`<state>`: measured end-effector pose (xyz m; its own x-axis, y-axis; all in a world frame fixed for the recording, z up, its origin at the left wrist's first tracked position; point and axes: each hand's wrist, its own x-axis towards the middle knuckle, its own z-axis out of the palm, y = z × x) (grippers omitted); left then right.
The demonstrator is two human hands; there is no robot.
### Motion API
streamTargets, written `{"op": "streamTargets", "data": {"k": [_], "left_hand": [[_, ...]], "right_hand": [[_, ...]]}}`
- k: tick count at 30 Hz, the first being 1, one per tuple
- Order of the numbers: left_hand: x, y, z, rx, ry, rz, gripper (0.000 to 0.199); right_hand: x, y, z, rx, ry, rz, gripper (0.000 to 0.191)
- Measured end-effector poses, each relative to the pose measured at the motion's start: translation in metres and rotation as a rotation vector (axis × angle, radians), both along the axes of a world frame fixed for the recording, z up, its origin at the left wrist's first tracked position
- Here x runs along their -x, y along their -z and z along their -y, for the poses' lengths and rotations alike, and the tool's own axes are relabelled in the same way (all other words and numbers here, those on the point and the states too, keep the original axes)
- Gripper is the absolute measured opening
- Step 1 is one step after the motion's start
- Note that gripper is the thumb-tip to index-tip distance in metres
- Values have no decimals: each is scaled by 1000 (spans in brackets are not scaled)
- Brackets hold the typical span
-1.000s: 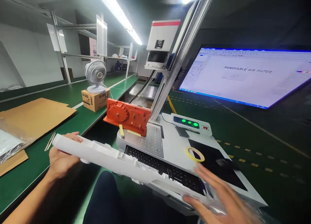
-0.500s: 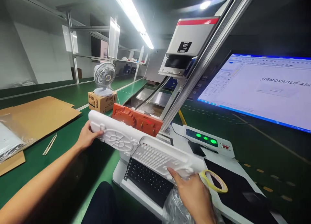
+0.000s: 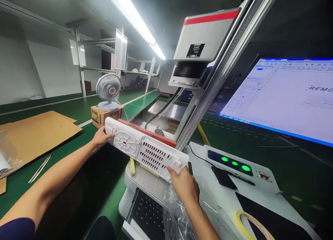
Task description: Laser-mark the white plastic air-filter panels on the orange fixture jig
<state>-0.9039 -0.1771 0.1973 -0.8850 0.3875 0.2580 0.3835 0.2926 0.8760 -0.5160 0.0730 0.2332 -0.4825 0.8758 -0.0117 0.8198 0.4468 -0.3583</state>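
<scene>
A long white plastic panel (image 3: 145, 151), with a round spoked area and a slotted vent grid, is held up at both ends. My left hand (image 3: 102, 136) grips its left end, thumb on the facing side. My right hand (image 3: 184, 185) grips the lower right end, thumb on the front and fingers behind. Directly behind the panel stands an orange fixture (image 3: 153, 136), mostly hidden by it. Below lies a perforated metal plate (image 3: 151, 180) with a yellow piece (image 3: 132, 166) near its left edge. Clear plastic film (image 3: 178, 215) hangs by my right wrist.
A marking-machine head (image 3: 205, 38) hangs above on a slanted metal column. A black keyboard (image 3: 149, 212) lies below. To the right are a panel with green lights (image 3: 234, 163), a yellow tape roll (image 3: 249, 222) and a monitor (image 3: 286, 101). A fan (image 3: 108, 89) stands on a box (image 3: 104, 116) behind.
Both hands have carried the white panel away from me, up against the orange fixture, which it now mostly covers. The perforated plate has come into view, and the camera view has shifted slightly.
</scene>
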Motion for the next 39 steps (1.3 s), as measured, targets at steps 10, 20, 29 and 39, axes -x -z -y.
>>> {"op": "streamTargets", "data": {"k": [10,20,29,39], "left_hand": [[5,13,-28,-103,17,0,85],[5,13,-37,-25,-37,-25,85],[-9,5,-31,42,-88,-273,111],[-33,-63,-103,403,149,-805,44]], "right_hand": [[2,2,-21,-21,-21,-6,46],[17,19,-54,-79,19,-67,51],[11,4,-40,-9,7,-11,52],[6,10,-32,-87,33,-30,44]]}}
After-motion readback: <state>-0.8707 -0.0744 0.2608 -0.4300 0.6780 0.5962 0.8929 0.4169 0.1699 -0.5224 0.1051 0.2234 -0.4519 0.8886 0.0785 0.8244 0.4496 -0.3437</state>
